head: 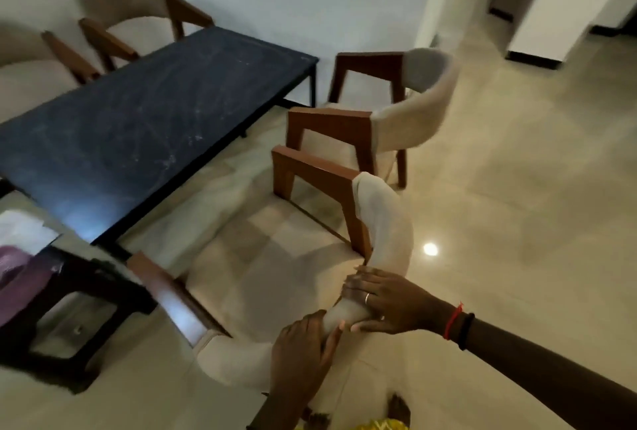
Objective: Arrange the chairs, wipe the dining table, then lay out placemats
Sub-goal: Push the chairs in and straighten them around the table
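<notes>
The room was dim and warm-toned; a lamp glare spot (430,249) shone on the glossy floor (517,188) at four o'clock, motion blur smeared everything, and edges bowed.

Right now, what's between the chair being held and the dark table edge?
Head view: bare floor tile. Both hands, left hand and right hand, grip the near chair's backrest; nothing sits between it and the dining table.
</notes>
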